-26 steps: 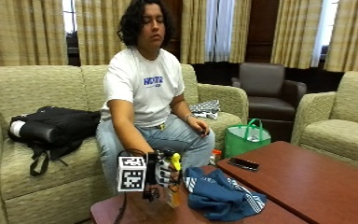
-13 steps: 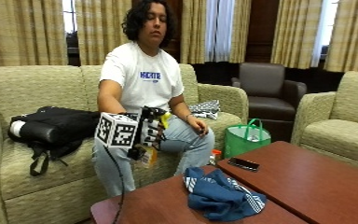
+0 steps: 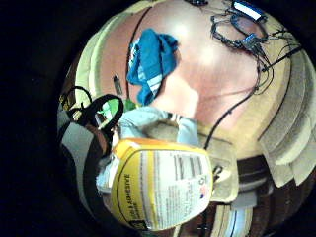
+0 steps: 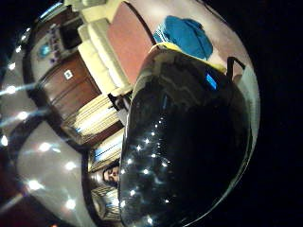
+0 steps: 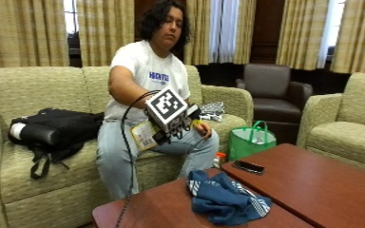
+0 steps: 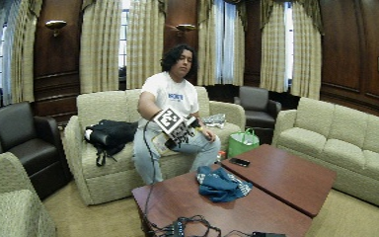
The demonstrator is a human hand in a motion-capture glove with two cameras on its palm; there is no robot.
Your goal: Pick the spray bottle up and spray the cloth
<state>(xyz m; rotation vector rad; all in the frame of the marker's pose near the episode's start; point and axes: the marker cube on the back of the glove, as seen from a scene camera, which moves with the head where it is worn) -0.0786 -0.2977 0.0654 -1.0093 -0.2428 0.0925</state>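
Spray bottle point(image 5: 146, 135), yellow-labelled, sits in the gloved right hand point(image 5: 170, 124) at the centre of the outside view, lifted above the person's lap and well apart from the table point(image 5: 334, 185). In the little-finger palm view its label fills the lower middle of the frame, so it is close against the palm; the fingers seem to be wrapped round it, though the rig hides most of them. The bottle's long axis looks tilted, its body slanting down toward the lower left of the frame; which way the nozzle points cannot be told.

Pick-up appears done; the step in hand is carrying the bottle toward the target. Next, the nozzle needs turning down toward the blue cloth point(image 5: 225, 199), which lies crumpled on the near table edge in the lower centre, and a finger must reach the trigger.

A dark phone point(image 5: 248, 166) lies further along the table, a green bag point(image 5: 251, 141) stands behind it, and a black bag point(image 5: 54, 130) rests on the sofa point(image 5: 18, 90) at left.
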